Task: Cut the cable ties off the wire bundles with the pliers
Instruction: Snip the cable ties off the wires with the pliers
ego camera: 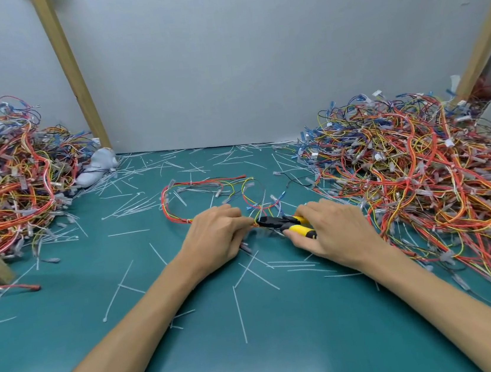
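Right hand (pixel 333 230) grips pliers (pixel 276 222); left hand (pixel 213 236) pinches wires (pixel 167 207)

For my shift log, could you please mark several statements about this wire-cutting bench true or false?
1. The right hand grips the yellow-and-black-handled pliers. True.
2. The left hand lies flat and empty on the green table mat. False: it holds the looped red-and-yellow wire bundle at the pliers' black head.
3. One heap of tangled coloured wires lies on the left, another on the right. True.
4. No cut ties lie on the mat. False: thin white plastic cable ties are strewn over it.
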